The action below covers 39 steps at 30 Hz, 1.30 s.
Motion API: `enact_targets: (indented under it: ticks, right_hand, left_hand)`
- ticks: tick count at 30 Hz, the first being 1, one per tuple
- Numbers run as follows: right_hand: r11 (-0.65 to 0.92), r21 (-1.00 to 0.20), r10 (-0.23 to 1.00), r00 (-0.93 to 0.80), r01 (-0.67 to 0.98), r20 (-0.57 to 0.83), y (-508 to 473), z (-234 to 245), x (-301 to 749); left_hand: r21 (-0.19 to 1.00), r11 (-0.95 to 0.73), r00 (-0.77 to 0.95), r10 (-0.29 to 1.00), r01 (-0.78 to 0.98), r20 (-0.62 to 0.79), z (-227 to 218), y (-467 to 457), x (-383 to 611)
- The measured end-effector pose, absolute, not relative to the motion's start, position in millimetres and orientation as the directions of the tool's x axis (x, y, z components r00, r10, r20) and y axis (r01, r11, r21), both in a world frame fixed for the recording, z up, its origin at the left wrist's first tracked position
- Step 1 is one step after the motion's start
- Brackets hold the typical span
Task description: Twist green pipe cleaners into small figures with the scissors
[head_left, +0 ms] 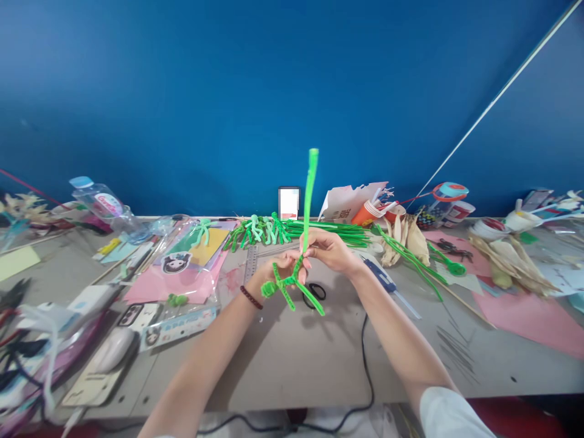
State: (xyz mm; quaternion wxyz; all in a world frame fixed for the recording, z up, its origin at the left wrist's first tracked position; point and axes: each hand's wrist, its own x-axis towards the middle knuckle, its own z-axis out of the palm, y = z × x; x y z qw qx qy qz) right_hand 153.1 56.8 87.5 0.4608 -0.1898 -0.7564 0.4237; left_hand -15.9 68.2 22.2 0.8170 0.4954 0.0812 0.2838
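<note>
The green pipe-cleaner piece [297, 267] is up in the air above the worktop [292, 377], in the middle of the scene; its long straight stem [309, 194] points upward, while the lower part forks toward the near side and ends at the left in a small coiled knob [268, 289]. The right hand [333, 250] is narrow, thumb and fingers pinching the piece just where the straight stem meets the twisted part; the left hand [288, 263] also appears closed in on that join from the left, though some of its fingertips are hidden; a dark beaded bracelet [251, 296] sits on the left wrist.

The piece should be very light and fuzzy, so slipping seems unlikely; the wire inside ought to bend easily and keep its shape — soft to the touch, yet springy along the tall stem. The twisted join looks the stiffest and safest place to grip; the loose prongs and the knob would probably bend out of shape if squeezed.

Black scissors [323, 296] lie on the worktop beneath the hands, partly covered; a bundle of green stems [337, 231] lies on the far side — a blue glue gun [379, 275] to the right.
</note>
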Motion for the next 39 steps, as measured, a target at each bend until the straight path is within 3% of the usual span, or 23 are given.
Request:
enact_targets:
  ticks: [7, 14, 20, 22, 25, 28, 30, 32, 35, 37, 39]
  right_hand:
    - [0.604, -0.797, 0.715, -0.443, 0.003, 0.540, 61.1, 89.7, 158.6]
    - [0.454, -0.849, 0.859, -0.386, 0.271, 0.336, 65.6, 90.4, 168.2]
    - [0.275, -0.888, 0.943, -0.284, 0.368, 0.174, 70.8, 77.3, 163.9]
    - [0.242, -0.890, 0.956, -0.251, 0.385, 0.152, 73.0, 71.7, 161.5]
    - [0.178, -0.907, 0.973, -0.208, 0.383, 0.103, 76.5, 63.9, 158.3]
    - [0.142, -0.913, 0.978, -0.197, 0.383, 0.070, 79.1, 58.9, 157.3]
    - [0.191, -0.894, 0.969, -0.223, 0.406, 0.105, 79.9, 58.3, 158.4]
    - [0.271, -0.867, 0.951, -0.256, 0.417, 0.174, 79.5, 60.7, 160.4]
    - [0.363, -0.854, 0.910, -0.337, 0.373, 0.240, 76.1, 69.8, 164.2]
    - [0.385, -0.871, 0.876, -0.418, 0.304, 0.241, 71.8, 77.8, 166.3]
    - [0.376, -0.905, 0.839, -0.487, 0.197, 0.242, 66.6, 85.1, 167.6]
  left_hand:
    - [0.874, 0.277, 0.779, 0.604, -0.399, 0.165, 39.7, 70.3, -4.2]
    - [0.993, 0.079, 0.718, 0.696, -0.093, 0.012, 59.0, 75.1, -18.4]
    - [0.960, -0.193, 0.617, 0.786, 0.204, 0.027, 74.7, 72.6, -22.4]
    - [0.866, -0.333, 0.578, 0.814, 0.373, 0.064, 79.8, 68.8, -21.3]
    - [0.530, -0.521, 0.484, 0.847, 0.670, 0.221, 82.3, 61.4, -15.5]
    - [0.212, -0.532, 0.456, 0.831, 0.820, 0.319, 80.7, 54.5, -7.1]
    - [0.159, -0.527, 0.458, 0.826, 0.835, 0.328, 80.6, 52.6, -4.3]
    - [0.250, -0.549, 0.467, 0.825, 0.798, 0.318, 82.9, 54.0, -6.5]
    - [0.607, -0.553, 0.571, 0.798, 0.571, 0.190, 88.6, 60.3, -18.1]
    - [0.838, -0.420, 0.659, 0.745, 0.348, 0.100, 90.6, 64.8, -26.7]
    - [0.965, -0.232, 0.747, 0.662, 0.125, 0.062, 88.4, 68.1, -31.4]
